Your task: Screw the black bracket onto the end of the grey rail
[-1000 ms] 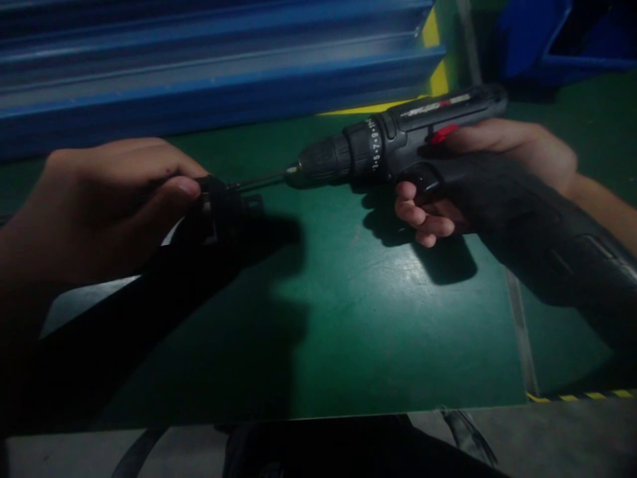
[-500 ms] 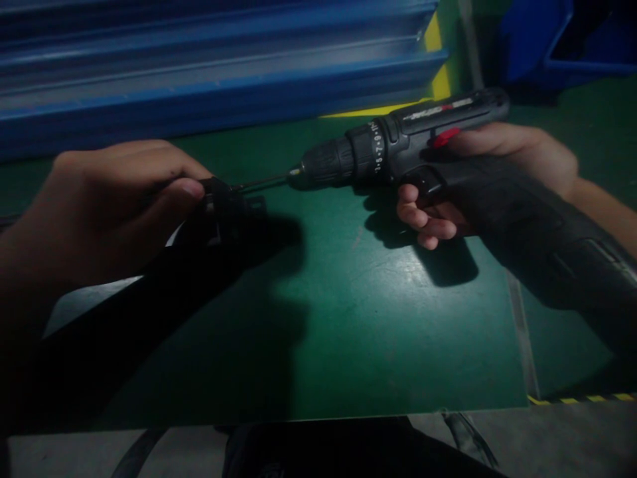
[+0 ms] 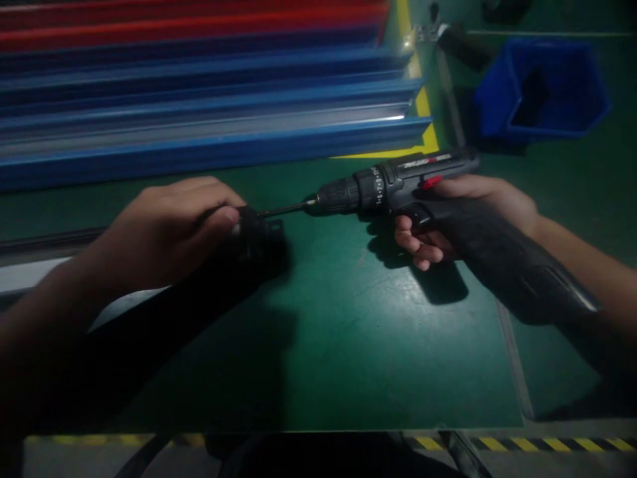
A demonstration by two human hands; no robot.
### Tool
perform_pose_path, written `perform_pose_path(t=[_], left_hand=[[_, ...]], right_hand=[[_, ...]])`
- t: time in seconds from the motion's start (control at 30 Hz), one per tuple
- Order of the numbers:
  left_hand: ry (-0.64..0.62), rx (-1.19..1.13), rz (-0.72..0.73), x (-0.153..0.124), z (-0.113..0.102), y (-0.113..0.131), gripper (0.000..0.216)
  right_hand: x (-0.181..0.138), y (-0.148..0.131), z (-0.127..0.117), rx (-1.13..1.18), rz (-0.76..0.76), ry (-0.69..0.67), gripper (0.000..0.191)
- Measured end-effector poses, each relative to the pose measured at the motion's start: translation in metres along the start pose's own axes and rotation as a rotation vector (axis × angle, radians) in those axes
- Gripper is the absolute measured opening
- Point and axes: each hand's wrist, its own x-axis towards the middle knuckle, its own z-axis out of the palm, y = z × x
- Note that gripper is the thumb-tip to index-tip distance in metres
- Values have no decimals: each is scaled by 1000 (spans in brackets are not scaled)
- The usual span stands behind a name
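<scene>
My right hand (image 3: 428,232) is wrapped round the grip of a black cordless drill (image 3: 393,186) with a red switch above the trigger. A long thin bit (image 3: 284,209) runs left from its chuck, and the bit's tip meets a small black part (image 3: 253,229). That part is pinched in my left hand (image 3: 184,226), at the end of something long and dark lying along the table. Deep shadow hides most of the part, so its kind cannot be made out. Whether the bit's tip sits in a screw is too dark to see.
Blue channel-shaped rails (image 3: 223,146) lie across the back left, with a red one (image 3: 199,23) behind them. At the back right is a blue bin (image 3: 542,93). The green table's (image 3: 378,372) front edge runs close to my body, above black-and-yellow floor tape (image 3: 537,443).
The view has tilted up, bringing the red rail and the whole blue bin into sight. Both hands keep their holds, with the bit still at the black part.
</scene>
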Motion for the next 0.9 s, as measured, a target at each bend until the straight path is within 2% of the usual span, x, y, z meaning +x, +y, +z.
perform_pose_path(t=[0.2,0.4,0.67,0.9], left_hand=[[-40,23,-19,1,-3,4,35],[-24,44,-79,2,0,2,35],[-25,37,-118,4,0,3,40],[-37,36,-122,5,0,3,42]], right_hand=[[0,1,1,37,11,24,47],[2,2,0,34,3,-5,48],[0,-2,3,-2,39,114,42],[1,-1,2,-4,20,128,43]])
